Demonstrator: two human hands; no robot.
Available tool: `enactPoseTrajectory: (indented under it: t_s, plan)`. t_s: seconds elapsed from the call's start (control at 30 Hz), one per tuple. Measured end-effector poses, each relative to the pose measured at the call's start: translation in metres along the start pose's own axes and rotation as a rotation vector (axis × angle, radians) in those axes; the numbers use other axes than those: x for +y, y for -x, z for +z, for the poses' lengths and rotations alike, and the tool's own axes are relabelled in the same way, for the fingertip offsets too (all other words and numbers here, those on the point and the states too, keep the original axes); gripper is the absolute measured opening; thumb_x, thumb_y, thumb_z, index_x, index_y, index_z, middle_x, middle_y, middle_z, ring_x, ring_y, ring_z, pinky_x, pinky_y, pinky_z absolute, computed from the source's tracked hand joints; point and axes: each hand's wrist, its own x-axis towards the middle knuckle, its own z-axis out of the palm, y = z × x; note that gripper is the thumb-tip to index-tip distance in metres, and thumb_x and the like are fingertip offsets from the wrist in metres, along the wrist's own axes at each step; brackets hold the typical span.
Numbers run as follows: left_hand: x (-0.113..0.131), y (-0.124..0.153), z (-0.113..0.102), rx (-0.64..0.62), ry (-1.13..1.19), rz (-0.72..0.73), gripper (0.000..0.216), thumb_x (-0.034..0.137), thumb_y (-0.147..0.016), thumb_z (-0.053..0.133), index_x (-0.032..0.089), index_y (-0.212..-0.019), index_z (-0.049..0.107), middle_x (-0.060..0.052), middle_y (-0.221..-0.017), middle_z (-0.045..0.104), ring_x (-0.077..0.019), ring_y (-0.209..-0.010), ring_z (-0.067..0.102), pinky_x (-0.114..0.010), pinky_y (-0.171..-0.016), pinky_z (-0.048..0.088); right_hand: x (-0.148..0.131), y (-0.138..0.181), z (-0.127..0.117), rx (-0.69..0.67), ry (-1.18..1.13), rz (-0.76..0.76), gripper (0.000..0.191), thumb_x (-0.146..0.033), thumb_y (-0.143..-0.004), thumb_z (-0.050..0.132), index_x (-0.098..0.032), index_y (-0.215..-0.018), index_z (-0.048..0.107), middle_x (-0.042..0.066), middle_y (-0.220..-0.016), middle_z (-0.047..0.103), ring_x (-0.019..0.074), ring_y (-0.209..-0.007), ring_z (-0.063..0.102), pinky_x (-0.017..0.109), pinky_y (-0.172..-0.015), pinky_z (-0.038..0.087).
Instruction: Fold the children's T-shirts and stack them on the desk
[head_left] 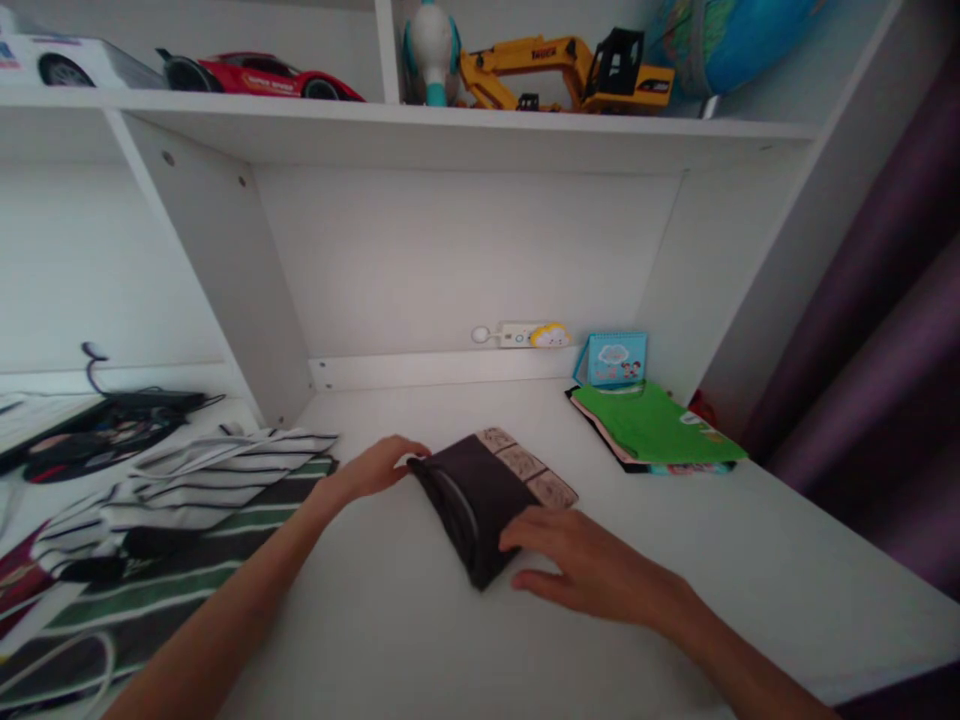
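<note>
A dark folded garment (487, 490) with a beige printed strip along its far right side lies on the white desktop. Its near left edge bulges up in a loose fold, leaving a gap between the layers. My left hand (382, 465) pinches the garment's left corner, fingertips partly hidden by the cloth. Across its right near side rest the fingers of my right hand (577, 560), the thumb held apart over the desk and nothing gripped.
A green folded garment (652, 420) lies on a stack at the right, before a small blue desk calendar (616, 358). Striped clothes (202, 480) cover the left. A power strip (517, 335) is at the back; a shelf above bears a toy excavator (577, 70) and red toy car (262, 75).
</note>
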Motion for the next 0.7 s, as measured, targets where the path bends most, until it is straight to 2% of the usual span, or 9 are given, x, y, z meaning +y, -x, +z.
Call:
enactPoseTrajectory:
  t_s: [0.03,0.1,0.2,0.27,0.33,0.4,0.53,0.63,0.7]
  plan:
    - [0.001,0.005,0.009,-0.044,-0.041,-0.017,0.032,0.01,-0.073,0.045,0.02,-0.099,0.06,-0.005,-0.1,0.063,-0.0176,-0.095,0.055,-0.031,-0.088,0.039,0.005,0.003,0.002,-0.066,-0.05,0.025,0.019,-0.024,-0.081,0.05,-0.021,-0.099,0.056,0.003,-0.094,0.061,0.0138,-0.087,0.055,0.025,-0.077,0.043]
    - [0.018,0.012,0.024,-0.023,-0.078,-0.048,0.037,0.008,-0.074,0.041,0.018,-0.106,0.058,-0.008,-0.108,0.059,-0.018,-0.102,0.052,-0.032,-0.092,0.037,0.027,0.003,0.003,-0.021,-0.06,0.11,0.023,-0.023,-0.085,0.043,-0.02,-0.103,0.056,0.004,-0.101,0.06,0.0138,-0.093,0.055,0.027,-0.082,0.042]
    - [0.072,0.02,0.044,0.013,-0.059,0.023,0.039,0.022,-0.082,0.042,0.019,-0.121,0.047,-0.01,-0.126,0.045,-0.0198,-0.115,0.042,-0.035,-0.096,0.033,0.077,-0.007,0.009,0.071,0.047,0.175,0.033,-0.016,-0.084,0.038,-0.019,-0.112,0.054,0.007,-0.117,0.054,0.0174,-0.111,0.045,0.033,-0.095,0.034]
    - [0.105,0.025,0.055,-0.113,-0.056,0.132,0.043,0.033,-0.081,0.048,0.025,-0.123,0.044,-0.007,-0.127,0.045,-0.0221,-0.116,0.041,-0.041,-0.098,0.03,0.105,-0.012,0.018,0.009,0.094,0.19,0.037,-0.015,-0.082,0.039,-0.019,-0.116,0.053,0.007,-0.12,0.052,0.0192,-0.115,0.041,0.035,-0.097,0.031]
    - [0.118,0.028,0.062,-0.222,-0.069,0.189,0.04,0.029,-0.079,0.05,0.029,-0.119,0.047,-0.004,-0.122,0.05,-0.022,-0.112,0.044,-0.048,-0.099,0.025,0.117,-0.011,0.029,-0.062,0.118,0.223,0.036,-0.017,-0.083,0.038,-0.017,-0.117,0.053,0.008,-0.116,0.055,0.0199,-0.109,0.046,0.034,-0.094,0.035]
    - [0.107,0.029,0.063,-0.247,-0.103,0.162,0.037,0.016,-0.078,0.045,0.031,-0.111,0.052,-0.002,-0.117,0.055,-0.0207,-0.111,0.046,-0.054,-0.1,0.014,0.11,-0.004,0.039,-0.076,0.173,0.275,0.035,-0.02,-0.085,0.037,-0.016,-0.115,0.054,0.01,-0.108,0.059,0.0211,-0.101,0.05,0.034,-0.088,0.039]
    - [0.052,0.024,0.055,-0.141,-0.249,-0.081,0.048,0.003,-0.072,0.038,0.031,-0.106,0.057,-0.002,-0.121,0.054,-0.0232,-0.118,0.04,-0.063,-0.095,-0.007,0.056,0.017,0.051,-0.041,0.305,0.361,0.035,-0.027,-0.087,0.037,-0.014,-0.114,0.055,0.012,-0.103,0.06,0.025,-0.099,0.05,0.04,-0.088,0.038]
    - [0.033,0.017,0.052,-0.071,-0.269,-0.214,0.041,0.011,-0.08,0.034,0.029,-0.11,0.054,-0.005,-0.123,0.051,-0.0238,-0.118,0.04,-0.064,-0.095,-0.003,0.027,0.021,0.048,-0.058,0.251,0.339,0.035,-0.029,-0.088,0.035,-0.018,-0.114,0.055,0.01,-0.106,0.059,0.0225,-0.102,0.05,0.038,-0.091,0.037]
    - [0.038,0.01,0.056,-0.019,-0.267,-0.228,0.036,0.024,-0.086,0.032,0.027,-0.117,0.049,-0.007,-0.129,0.045,-0.0243,-0.122,0.034,-0.062,-0.097,0.004,0.031,0.013,0.042,-0.042,0.229,0.354,0.04,-0.031,-0.089,0.031,-0.016,-0.121,0.05,0.011,-0.119,0.053,0.0216,-0.11,0.045,0.037,-0.095,0.033]
